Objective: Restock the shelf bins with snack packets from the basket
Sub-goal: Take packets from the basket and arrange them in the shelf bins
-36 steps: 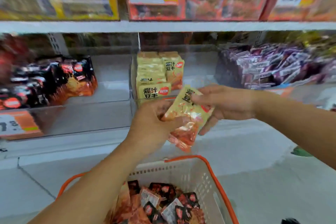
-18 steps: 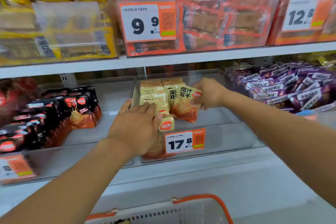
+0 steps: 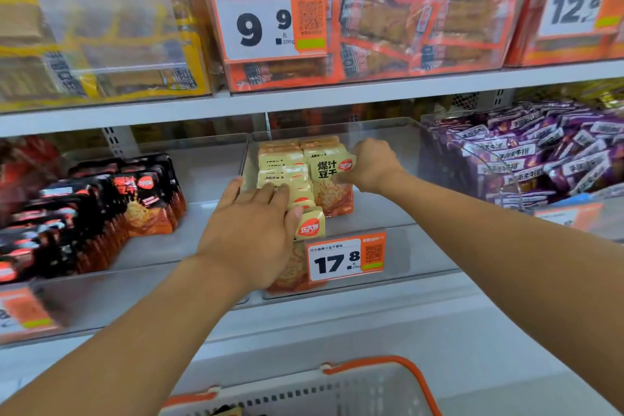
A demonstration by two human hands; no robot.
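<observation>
A clear middle shelf bin (image 3: 398, 246) holds two rows of yellow snack packets (image 3: 280, 162). My right hand (image 3: 371, 164) pinches one yellow packet (image 3: 332, 186) by its top right corner, standing it upright at the front of the right row. My left hand (image 3: 256, 230) lies flat with straight fingers on the tops of the left row, its thumb beside the front packet (image 3: 312, 224). The white basket with the orange rim (image 3: 415, 378) shows at the bottom edge; its contents are mostly out of view.
Black-and-orange packets (image 3: 135, 203) fill the bin to the left, purple packets (image 3: 557, 152) the bin to the right. The upper shelf (image 3: 371, 94) carries orange and yellow packet bins close above my hands. A 17.8 price tag (image 3: 344, 258) hangs on the middle bin's front.
Both hands rose from above the basket into the middle bin. The right hand carried the yellow packet to the front of the right row; the left hand now presses on the left row.
</observation>
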